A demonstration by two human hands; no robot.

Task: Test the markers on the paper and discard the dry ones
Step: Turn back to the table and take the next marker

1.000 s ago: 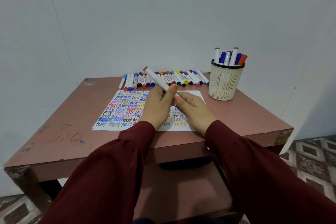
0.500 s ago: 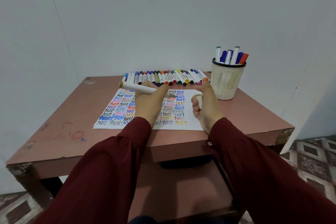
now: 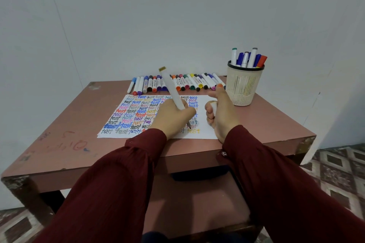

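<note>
My left hand point(image 3: 173, 117) grips a white marker point(image 3: 172, 89) with an olive end, its tip down on the lower right of the paper point(image 3: 205, 131). The sheet is white and covered with rows of the word "test" in many colours. My right hand point(image 3: 220, 113) holds the marker's cap point(image 3: 213, 107) in curled fingers, thumb up, resting on the paper's right edge. A row of capped markers point(image 3: 189, 83) lies along the table's back edge.
A cream mesh cup point(image 3: 243, 87) with several markers stands at the back right of the pinkish-brown table point(image 3: 65, 124). A white wall runs behind. Patterned floor tiles point(image 3: 339, 173) show to the right, below the table edge.
The two hands pulled the cap off and separated. My left hand swung the marker from lying sideways to upright, tip down on the paper. My right hand stays at the paper's right edge with the cap.
</note>
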